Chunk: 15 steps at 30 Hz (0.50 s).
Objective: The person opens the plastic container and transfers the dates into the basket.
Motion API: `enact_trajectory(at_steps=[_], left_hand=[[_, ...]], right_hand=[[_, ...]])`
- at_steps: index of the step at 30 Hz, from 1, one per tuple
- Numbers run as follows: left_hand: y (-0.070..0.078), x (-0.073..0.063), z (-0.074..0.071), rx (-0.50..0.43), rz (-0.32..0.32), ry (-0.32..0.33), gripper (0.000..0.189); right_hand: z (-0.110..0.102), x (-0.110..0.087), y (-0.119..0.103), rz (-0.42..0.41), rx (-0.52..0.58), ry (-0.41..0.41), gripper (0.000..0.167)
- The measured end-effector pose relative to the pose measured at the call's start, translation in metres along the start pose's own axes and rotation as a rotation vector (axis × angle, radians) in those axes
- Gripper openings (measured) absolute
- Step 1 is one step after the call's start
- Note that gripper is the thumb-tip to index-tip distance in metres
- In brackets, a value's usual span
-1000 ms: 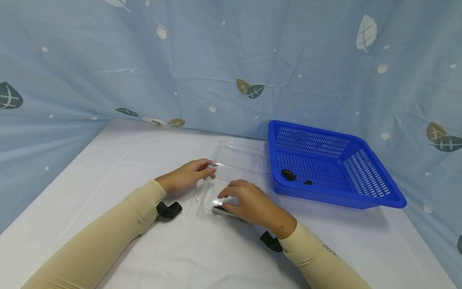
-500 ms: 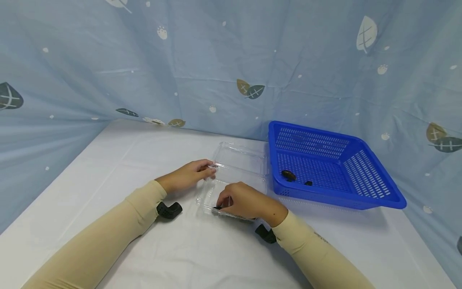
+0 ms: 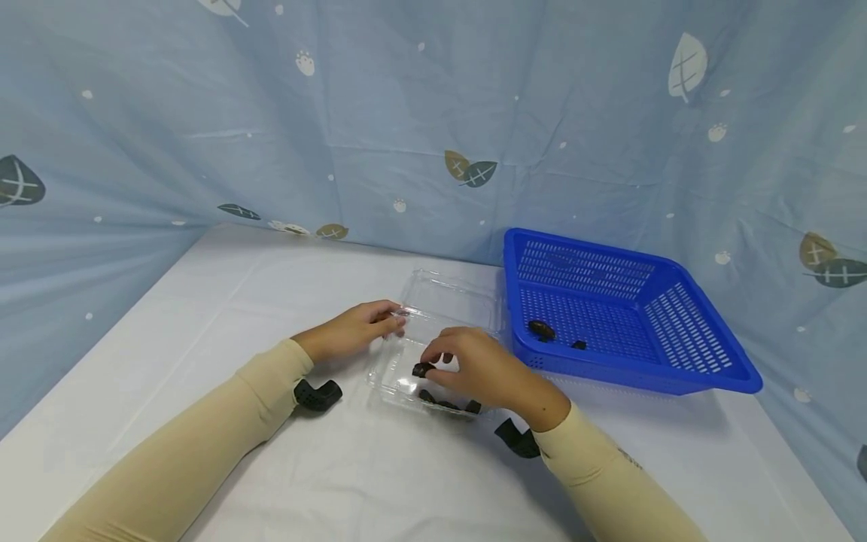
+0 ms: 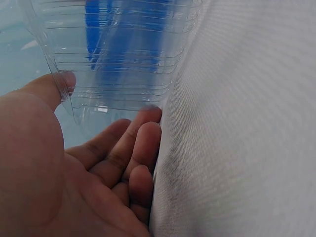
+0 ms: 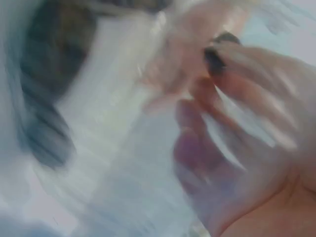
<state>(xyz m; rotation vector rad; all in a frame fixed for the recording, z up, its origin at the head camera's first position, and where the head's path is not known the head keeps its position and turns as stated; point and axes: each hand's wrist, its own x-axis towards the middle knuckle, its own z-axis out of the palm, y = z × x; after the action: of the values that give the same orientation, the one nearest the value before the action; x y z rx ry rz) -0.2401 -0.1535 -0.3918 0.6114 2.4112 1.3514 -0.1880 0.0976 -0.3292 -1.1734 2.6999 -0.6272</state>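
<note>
A clear plastic clamshell box (image 3: pixel 387 376) lies on the white table with its lid (image 3: pixel 454 295) folded back. My left hand (image 3: pixel 355 330) holds the box's left side, thumb at the rim and fingers low along the ribbed outer wall (image 4: pixel 118 64). Over the box, my right hand (image 3: pixel 494 374) pinches a small dark brown piece (image 3: pixel 423 369) between thumb and fingertips. That dark piece (image 5: pixel 216 61) is blurred in the right wrist view, so its kind does not show. Several similar dark pieces (image 3: pixel 447 405) lie along the near side of the box.
A blue perforated basket (image 3: pixel 626 374) stands right of the box, close against its lid. Inside it are a brown oval piece (image 3: pixel 541 329) and a smaller dark piece (image 3: pixel 579 345). Behind the table hangs a blue curtain (image 3: pixel 379 113) with leaf prints.
My right hand has reached down to the near side of the box, taken a dark piece and lifted it up. The left hand has stayed in place.
</note>
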Motion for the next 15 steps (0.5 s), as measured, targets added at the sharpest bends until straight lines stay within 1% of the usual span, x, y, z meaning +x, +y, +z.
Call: enact_trajectory(at_steps=[5, 8, 12, 15], left_hand=[[0.001, 0.001, 0.0, -0.005, -0.002, -0.003, 0.045], [0.0, 0.001, 0.0, -0.012, -0.015, -0.001, 0.044], [-0.002, 0.001, 0.001, -0.018, -0.025, -0.008, 0.046], [-0.002, 0.001, 0.0, -0.018, -0.026, -0.011, 0.048]], right_hand=[[-0.021, -0.02, 0.001, -0.026, -0.001, 0.225, 0.018], [-0.029, -0.029, 0.006, -0.038, 0.01, 0.338, 0.02], [-0.036, -0.036, 0.017, -0.023, 0.012, 0.449, 0.02], [-0.041, -0.039, 0.026, 0.024, -0.008, 0.496, 0.021]])
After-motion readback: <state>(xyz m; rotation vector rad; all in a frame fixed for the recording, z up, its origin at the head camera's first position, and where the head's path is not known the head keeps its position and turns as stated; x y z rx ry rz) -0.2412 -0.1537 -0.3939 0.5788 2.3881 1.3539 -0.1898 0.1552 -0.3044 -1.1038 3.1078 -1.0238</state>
